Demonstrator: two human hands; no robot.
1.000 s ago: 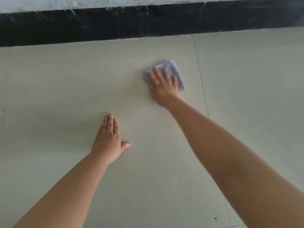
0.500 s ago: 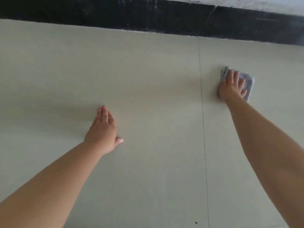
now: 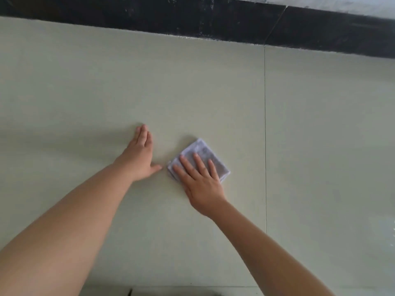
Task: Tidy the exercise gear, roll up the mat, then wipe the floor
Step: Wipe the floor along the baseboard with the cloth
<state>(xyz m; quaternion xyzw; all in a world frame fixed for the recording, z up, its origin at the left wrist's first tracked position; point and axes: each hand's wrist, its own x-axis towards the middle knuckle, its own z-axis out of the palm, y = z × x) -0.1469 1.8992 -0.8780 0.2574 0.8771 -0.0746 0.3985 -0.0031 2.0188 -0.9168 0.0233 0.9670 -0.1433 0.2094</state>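
Note:
A folded pale grey cloth (image 3: 203,151) lies flat on the cream tiled floor (image 3: 106,82) near the middle of the view. My right hand (image 3: 198,180) presses down on it with straight, spread fingers, covering its near half. Just to the left, my left hand (image 3: 140,155) rests flat on the bare tile, fingers together and thumb pointing toward the cloth. The two hands are a short gap apart. No mat or exercise gear is in view.
A black skirting band (image 3: 213,20) runs along the far edge of the floor, with a white wall above it. A tile joint (image 3: 265,135) runs front to back right of the cloth. Bare tile spreads on all sides.
My right hand has slid the cloth from the far right, beyond the tile joint, back left and nearer, ending beside my left hand. The left hand has stayed planted on the floor.

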